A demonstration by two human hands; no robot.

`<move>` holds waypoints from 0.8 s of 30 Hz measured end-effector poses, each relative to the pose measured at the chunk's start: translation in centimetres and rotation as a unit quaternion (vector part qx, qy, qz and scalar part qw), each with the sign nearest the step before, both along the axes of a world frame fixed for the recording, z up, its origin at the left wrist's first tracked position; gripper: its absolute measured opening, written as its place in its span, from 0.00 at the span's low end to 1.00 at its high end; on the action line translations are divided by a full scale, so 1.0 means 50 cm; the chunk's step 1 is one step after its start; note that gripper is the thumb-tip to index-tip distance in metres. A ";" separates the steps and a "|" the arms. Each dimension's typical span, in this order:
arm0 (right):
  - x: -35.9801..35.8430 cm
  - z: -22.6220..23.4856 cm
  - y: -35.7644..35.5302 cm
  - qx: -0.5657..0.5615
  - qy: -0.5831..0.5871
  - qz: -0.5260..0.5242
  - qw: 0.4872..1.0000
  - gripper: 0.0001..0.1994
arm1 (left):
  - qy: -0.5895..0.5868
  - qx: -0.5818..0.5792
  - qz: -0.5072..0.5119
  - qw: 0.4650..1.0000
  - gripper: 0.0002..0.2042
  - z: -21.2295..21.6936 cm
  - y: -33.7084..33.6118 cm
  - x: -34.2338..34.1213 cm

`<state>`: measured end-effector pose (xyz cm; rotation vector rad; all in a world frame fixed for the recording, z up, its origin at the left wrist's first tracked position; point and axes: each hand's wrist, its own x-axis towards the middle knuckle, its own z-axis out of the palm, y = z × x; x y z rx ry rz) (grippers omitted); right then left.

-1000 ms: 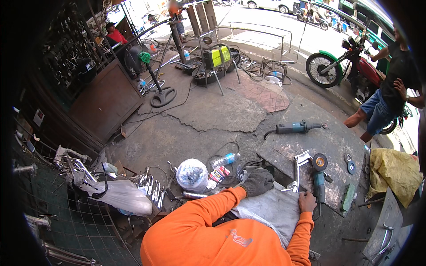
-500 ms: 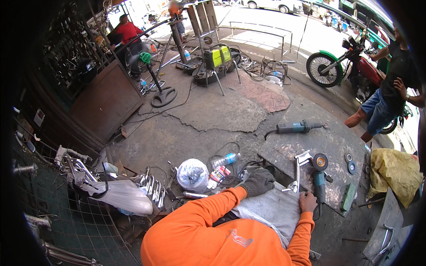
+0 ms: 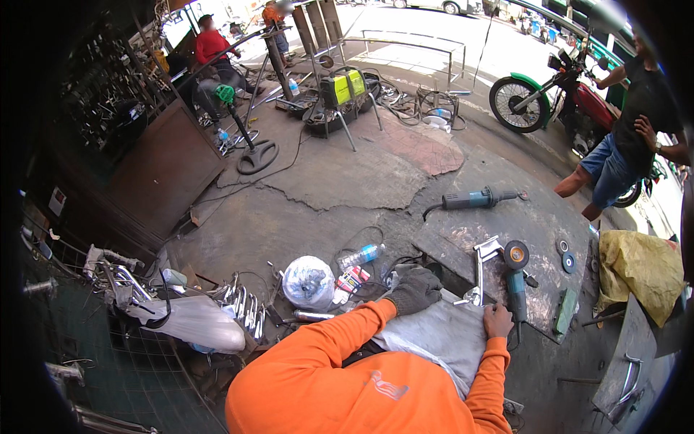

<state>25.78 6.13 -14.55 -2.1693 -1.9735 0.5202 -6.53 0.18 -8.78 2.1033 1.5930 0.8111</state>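
Note:
My left hand [image 3: 415,291], in a dark grey knit glove, rests curled at the upper left edge of a light grey cloth [image 3: 441,336] spread over my lap. Its fingers are bent, and whatever is under them is hidden. At the cloth's right corner is my bare right hand [image 3: 498,320], fingers curled in. Nothing between those fingers can be made out. A shiny bent metal bracket [image 3: 480,271] lies just beyond the cloth, between both hands. Beside it an angle grinder [image 3: 517,286] with an orange-brown disc lies on the metal plate, close to my right hand.
A long die grinder [image 3: 473,199], loose discs [image 3: 569,262] and a green block [image 3: 566,312] lie on the metal plate [image 3: 524,195]. Left are a wrapped white roll [image 3: 309,282], a bottle [image 3: 363,254] and metal handles [image 3: 246,309]. A person [image 3: 643,123] stands by a motorcycle [image 3: 571,108].
The whole view has shifted slightly, so fixed things sit a little further left and higher. Both hands keep about the same pose on the cloth.

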 end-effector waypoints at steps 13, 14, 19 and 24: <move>-0.013 0.008 -0.002 -0.004 -0.011 -0.008 1.000 0.19 | 0.012 0.028 -0.007 1.000 0.12 0.002 0.006 0.000; -0.012 0.006 -0.001 -0.003 -0.008 -0.006 1.000 0.19 | 0.012 0.033 -0.003 0.999 0.12 0.003 0.004 0.000; -0.011 0.000 -0.001 -0.006 -0.012 -0.008 1.000 0.19 | 0.014 0.035 -0.007 0.999 0.12 0.004 0.003 0.000; -0.012 0.007 -0.003 -0.008 -0.004 -0.009 1.000 0.19 | 0.016 0.018 -0.008 1.000 0.13 0.001 0.005 -0.001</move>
